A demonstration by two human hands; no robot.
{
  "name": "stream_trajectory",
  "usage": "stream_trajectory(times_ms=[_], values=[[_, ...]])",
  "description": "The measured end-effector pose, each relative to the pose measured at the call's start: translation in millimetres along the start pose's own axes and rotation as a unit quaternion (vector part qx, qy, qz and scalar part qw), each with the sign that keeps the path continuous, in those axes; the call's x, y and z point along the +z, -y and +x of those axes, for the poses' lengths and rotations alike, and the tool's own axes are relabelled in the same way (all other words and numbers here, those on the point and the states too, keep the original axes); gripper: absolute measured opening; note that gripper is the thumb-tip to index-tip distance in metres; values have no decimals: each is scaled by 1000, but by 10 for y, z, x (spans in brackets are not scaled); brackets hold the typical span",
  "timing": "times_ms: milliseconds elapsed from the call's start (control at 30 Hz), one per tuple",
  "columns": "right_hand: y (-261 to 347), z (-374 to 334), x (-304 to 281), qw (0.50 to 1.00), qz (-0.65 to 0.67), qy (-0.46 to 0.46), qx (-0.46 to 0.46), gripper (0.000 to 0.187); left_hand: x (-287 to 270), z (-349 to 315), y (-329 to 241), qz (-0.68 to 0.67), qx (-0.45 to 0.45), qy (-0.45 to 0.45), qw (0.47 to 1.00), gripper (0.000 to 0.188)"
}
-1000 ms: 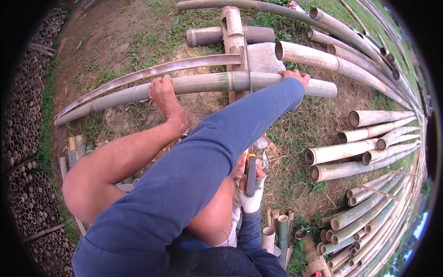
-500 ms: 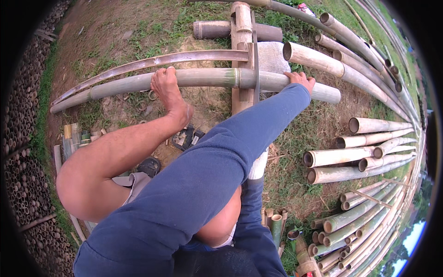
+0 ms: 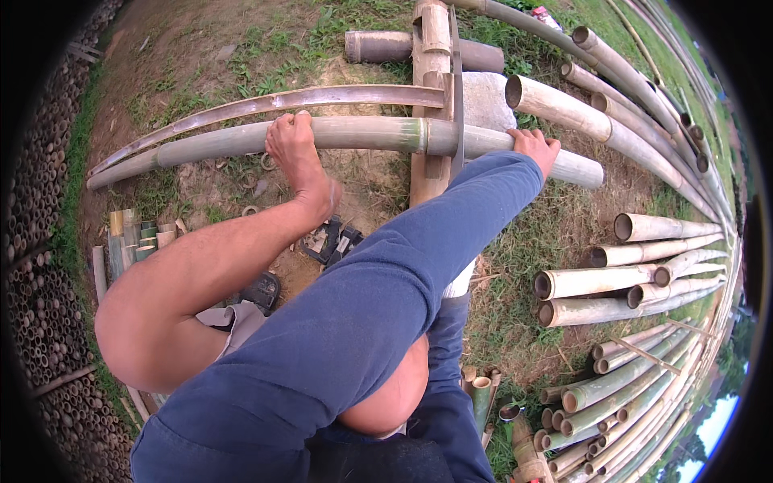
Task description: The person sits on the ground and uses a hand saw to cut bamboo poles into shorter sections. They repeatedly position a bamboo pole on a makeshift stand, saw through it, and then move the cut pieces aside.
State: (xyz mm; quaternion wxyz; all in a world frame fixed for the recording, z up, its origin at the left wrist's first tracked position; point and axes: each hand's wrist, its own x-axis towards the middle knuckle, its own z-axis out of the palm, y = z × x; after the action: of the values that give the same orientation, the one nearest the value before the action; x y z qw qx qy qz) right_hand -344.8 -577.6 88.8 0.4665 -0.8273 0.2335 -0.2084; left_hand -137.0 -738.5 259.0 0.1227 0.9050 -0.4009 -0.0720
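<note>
A long bamboo pole (image 3: 362,133) lies crosswise over a thick bamboo support (image 3: 427,60). My left arm crosses over to the right, and my left hand (image 3: 537,151) is wrapped round the pole near its right end. A thin saw blade (image 3: 457,88) stands against the pole just right of the support, left of my left hand. My right arm reaches forward with white cloth (image 3: 461,282) at the wrist; the hand itself is hidden under my left sleeve, in line with the blade. My bare left foot (image 3: 295,149) presses its toes on the pole.
A curved split bamboo strip (image 3: 274,101) runs behind the pole. A pale stone block (image 3: 489,101) sits beyond the blade. Several bamboo poles (image 3: 596,282) lie stacked at the right. Black tool-like objects (image 3: 330,239) rest on the ground below the pole. Cut bamboo pieces (image 3: 48,338) are piled far left.
The saw blade reaches a little farther forward past the pole, and my right forearm has moved forward too. My left hand and foot keep their places on the pole.
</note>
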Motion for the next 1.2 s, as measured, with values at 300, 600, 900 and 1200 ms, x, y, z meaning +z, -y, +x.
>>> stream_trajectory(times_ms=[300, 600, 900, 1200], values=[[1326, -1653, -890, 986, 68, -6, 155, 44, 24, 84, -27, 16, -17, 6, 1000, 75], [302, 61, -319, 1000, -5, 3, 24, 74, 40, -24, 10, 21, 2, -22, 1000, 73], [870, -1610, -795, 981, 163, -14, 104, 50, 160, 109, -63, -10, -28, -3, 1000, 62], [113, 7, -109, 997, 65, 45, 10, 44, -15, -31, 5, -1, -24, -3, 1000, 68]])
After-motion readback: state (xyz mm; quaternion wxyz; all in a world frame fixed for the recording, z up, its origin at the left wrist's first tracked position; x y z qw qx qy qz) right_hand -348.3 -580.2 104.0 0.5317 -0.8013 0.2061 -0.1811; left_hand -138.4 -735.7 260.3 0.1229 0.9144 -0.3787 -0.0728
